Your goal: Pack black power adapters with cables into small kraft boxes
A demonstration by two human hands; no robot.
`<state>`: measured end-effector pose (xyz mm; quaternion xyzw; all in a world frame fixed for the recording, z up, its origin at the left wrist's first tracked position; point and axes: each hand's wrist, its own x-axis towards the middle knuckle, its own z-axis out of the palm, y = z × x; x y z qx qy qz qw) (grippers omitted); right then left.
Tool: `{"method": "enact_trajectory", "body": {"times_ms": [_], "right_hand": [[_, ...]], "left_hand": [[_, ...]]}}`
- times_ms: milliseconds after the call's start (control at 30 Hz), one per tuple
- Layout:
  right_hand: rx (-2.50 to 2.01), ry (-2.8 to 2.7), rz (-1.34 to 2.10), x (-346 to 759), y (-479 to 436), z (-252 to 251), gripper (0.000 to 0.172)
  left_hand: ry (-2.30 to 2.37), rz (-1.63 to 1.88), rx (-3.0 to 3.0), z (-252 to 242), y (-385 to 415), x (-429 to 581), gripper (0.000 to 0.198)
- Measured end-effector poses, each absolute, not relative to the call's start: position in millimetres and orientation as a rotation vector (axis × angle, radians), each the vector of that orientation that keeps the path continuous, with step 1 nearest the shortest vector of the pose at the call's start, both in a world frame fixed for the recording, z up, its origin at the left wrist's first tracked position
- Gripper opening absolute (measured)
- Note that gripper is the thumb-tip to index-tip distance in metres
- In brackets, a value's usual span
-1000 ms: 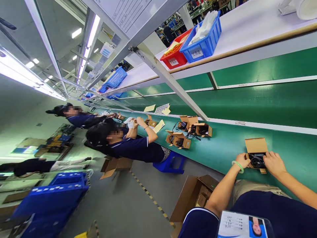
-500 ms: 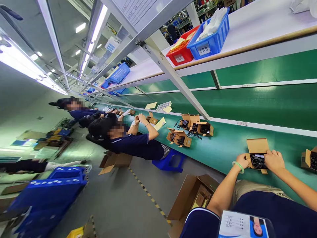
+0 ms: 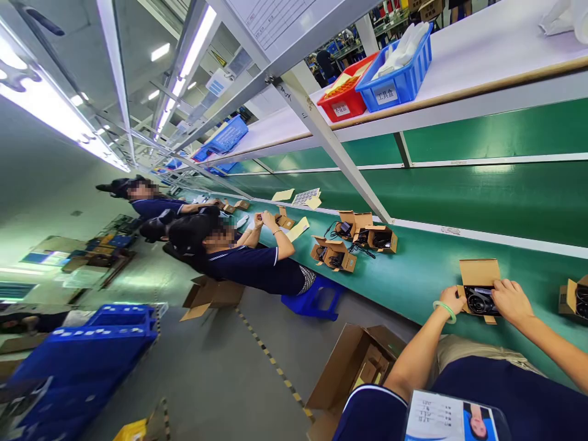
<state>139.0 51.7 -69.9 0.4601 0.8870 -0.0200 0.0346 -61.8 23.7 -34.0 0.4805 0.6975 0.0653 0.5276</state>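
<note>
An opened small cardboard box (image 3: pixel 479 271) stands on the green bench in front of me, its lid raised at the back. Inside lies a black item with a round, coil-like part (image 3: pixel 478 302) and a small pale label; its exact kind is unclear. My left hand (image 3: pixel 452 300) grips the box at its left side flap. Over the right side of the box, my right hand (image 3: pixel 512 300) has its fingers curled, with the fingertips close against the black contents. The right side wall is hidden behind those fingers.
Another open box (image 3: pixel 574 299) sits at the far right. Several open boxes with black cables (image 3: pixel 334 254) stand left along the green bench (image 3: pixel 413 257). A co-worker (image 3: pixel 243 260) sits further left. Below the bench edge is a large carton (image 3: pixel 335 361). A blue bin (image 3: pixel 397 73) rests on the shelf overhead.
My view has shifted slightly. Both hands stay at the same box, and my right hand's fingers have moved only a little over the contents.
</note>
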Motion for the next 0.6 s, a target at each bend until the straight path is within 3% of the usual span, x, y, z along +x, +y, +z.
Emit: {"method": "enact_trajectory", "body": {"times_ms": [200, 400, 500, 600], "right_hand": [[1.441, 2.744, 0.001, 134.6, 46.8, -70.6, 0.027], [1.132, 3.034, 0.25, 149.6, 49.2, -73.3, 0.022], [0.933, 3.212, 0.335, 151.8, 51.0, -61.9, 0.029], [0.811, 3.298, 0.316, 152.4, 52.9, -44.5, 0.034]], "left_hand": [[1.672, 0.192, 1.225, -44.6, 23.2, -63.3, 0.03], [1.676, 0.232, 1.264, -46.4, 20.1, -62.3, 0.027], [1.755, 0.344, 1.315, -33.5, 18.5, -64.9, 0.039], [1.731, 0.609, 1.573, -15.1, 23.8, -69.7, 0.063]]}}
